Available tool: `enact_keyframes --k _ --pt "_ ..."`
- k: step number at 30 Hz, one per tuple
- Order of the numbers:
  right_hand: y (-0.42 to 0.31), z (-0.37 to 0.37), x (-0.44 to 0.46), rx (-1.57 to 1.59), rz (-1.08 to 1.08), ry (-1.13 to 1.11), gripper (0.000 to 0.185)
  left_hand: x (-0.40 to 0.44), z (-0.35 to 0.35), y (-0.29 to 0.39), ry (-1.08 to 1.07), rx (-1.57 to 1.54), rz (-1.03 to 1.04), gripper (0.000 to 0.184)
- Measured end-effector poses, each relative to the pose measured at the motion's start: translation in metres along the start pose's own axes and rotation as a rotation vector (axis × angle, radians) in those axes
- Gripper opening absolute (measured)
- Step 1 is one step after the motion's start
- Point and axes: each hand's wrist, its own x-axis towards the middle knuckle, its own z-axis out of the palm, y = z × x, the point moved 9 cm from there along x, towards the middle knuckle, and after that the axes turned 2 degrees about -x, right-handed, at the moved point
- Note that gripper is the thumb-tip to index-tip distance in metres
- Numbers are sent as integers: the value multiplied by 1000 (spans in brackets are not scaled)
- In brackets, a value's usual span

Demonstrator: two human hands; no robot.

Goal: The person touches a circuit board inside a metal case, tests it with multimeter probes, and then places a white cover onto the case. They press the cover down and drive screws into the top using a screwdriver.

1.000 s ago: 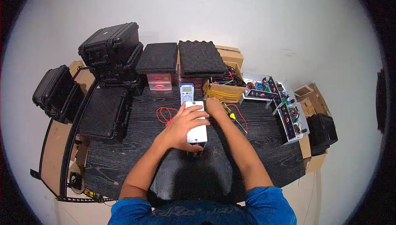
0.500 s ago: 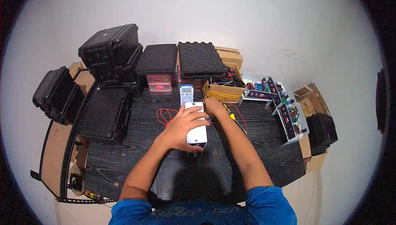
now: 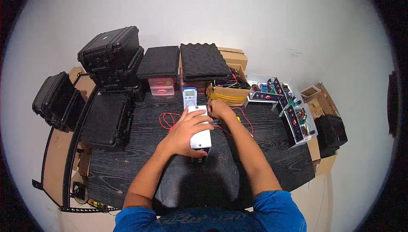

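Note:
A white metal box (image 3: 202,139) with screws on its top face stands on the black wood-grain table, at the middle. My left hand (image 3: 185,132) wraps over it from the left, fingers across the top and thumb at the near end. My right hand (image 3: 218,110) is at the box's far right corner, its fingers curled together; what they hold, if anything, is hidden. Just behind the box stands a blue and white multimeter (image 3: 190,95). Red test leads (image 3: 169,120) loop on the table to the left, and more red wire runs to the right of my right hand.
Black hard cases (image 3: 109,53) are stacked at left. Foam sheets (image 3: 203,62) lie on pink drawers (image 3: 162,87). A cardboard box (image 3: 231,95) of cables stands behind my right hand. Open electronics units (image 3: 293,123) sit at right on the table (image 3: 140,168).
The view has shifted slightly. Both hands stay at the white box, the left still around it; my right forearm now covers more of the yellow-and-black probe on the right.

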Motion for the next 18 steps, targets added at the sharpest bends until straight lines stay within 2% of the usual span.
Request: enact_keyframes --k 4,8,11,14,17,18 --pt "2 9 1 -3 20 -97 21 0 0 -1 -12 4 -12 84" --pt "4 17 6 -59 4 -42 23 -1 -1 1 -9 -2 -30 84" --pt "-3 18 5 -83 4 -145 18 -1 -1 0 -15 7 -28 85" --pt "-15 2 -6 -69 33 -82 17 -1 1 -1 -21 11 -26 86" --pt "-21 -2 -10 -49 -50 -48 16 -1 1 -1 -19 11 -27 86" --pt "-25 -4 -12 -32 -51 -83 21 -2 1 -1 -12 0 -24 88"
